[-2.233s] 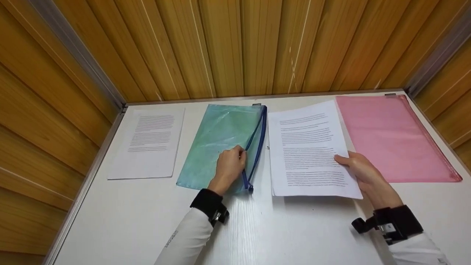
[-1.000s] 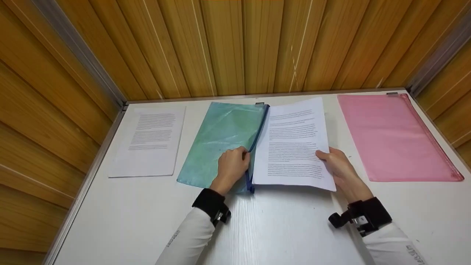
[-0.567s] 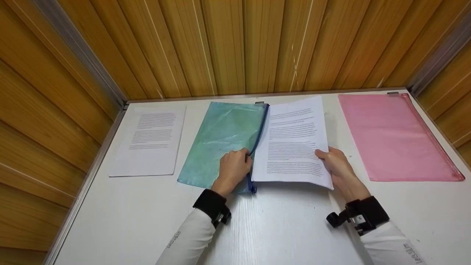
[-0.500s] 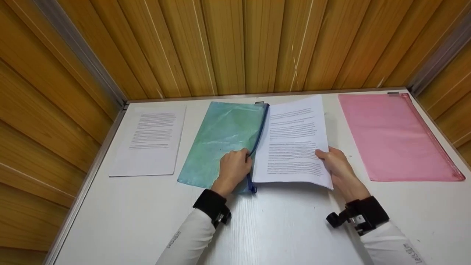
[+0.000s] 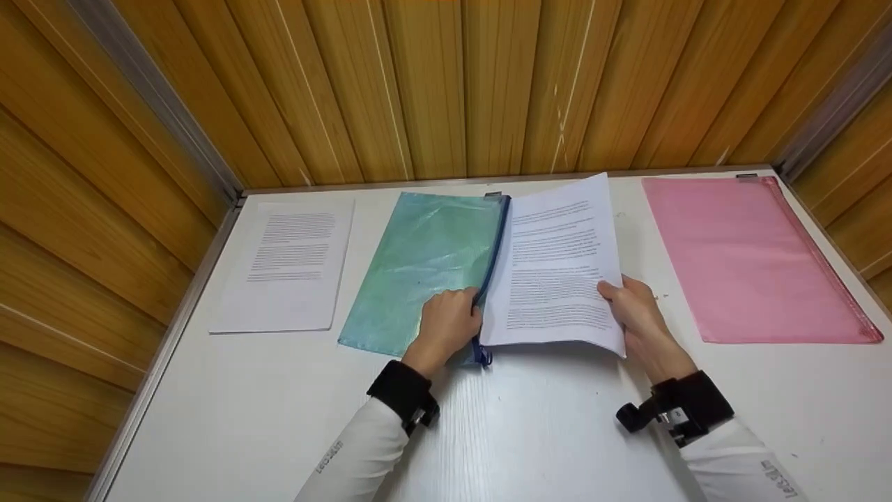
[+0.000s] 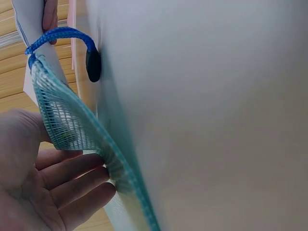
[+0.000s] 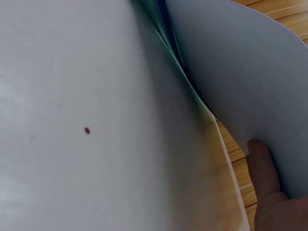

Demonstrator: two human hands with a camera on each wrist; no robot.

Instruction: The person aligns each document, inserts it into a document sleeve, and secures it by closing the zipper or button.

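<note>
The left hand (image 5: 446,328) is holding up the upper flap of the green mesh pouch (image 5: 425,261) beside its blue zipper (image 5: 492,261), fingers curled around the flap's edge, keeping the mouth agape. The right hand (image 5: 637,314) is pinching the printed paper stack (image 5: 557,272) at its right edge, thumb on top, feeding the left edge into the opening. Keeping the flap lifted and the 1 stack square and low should be stopping corners from snagging. A pink pouch (image 5: 746,258) and another printed sheet (image 5: 289,261) are lying on the white table (image 5: 543,432).
</note>
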